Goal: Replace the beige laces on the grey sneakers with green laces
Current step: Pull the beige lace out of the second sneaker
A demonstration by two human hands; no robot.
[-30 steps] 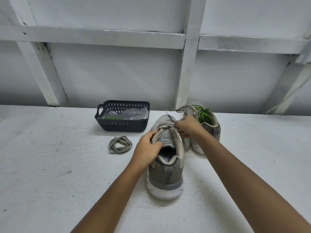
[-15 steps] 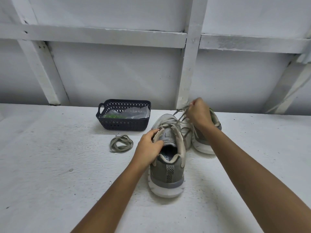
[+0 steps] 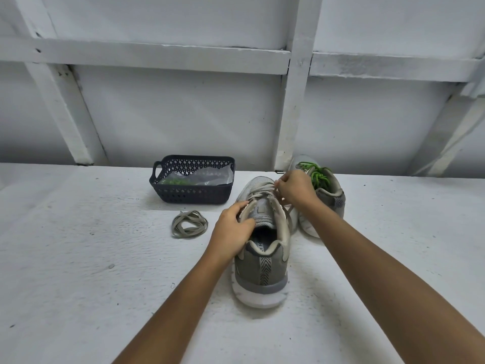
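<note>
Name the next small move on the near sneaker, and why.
Probably draw the flat beige lace out of its next eyelet: the right hand pinches it on the near grey mesh sneaker, the left hand grips its collar; the far grey sneaker has green laces.

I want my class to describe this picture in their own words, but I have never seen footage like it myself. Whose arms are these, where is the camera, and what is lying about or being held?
There is no machine here. These are a person's two bare arms, seen from a camera worn on the head that looks forward and down. It is the only view.

The left hand grips the near grey sneaker by the edge of its opening, steadying it on the white surface. The right hand pinches the beige lace up by that shoe's eyelets.

Behind and to the right stands the second sneaker, already threaded with a green lace. To the left lie a loose coil of beige lace and a dark basket. The basket holds a clear bag with something green inside.
</note>
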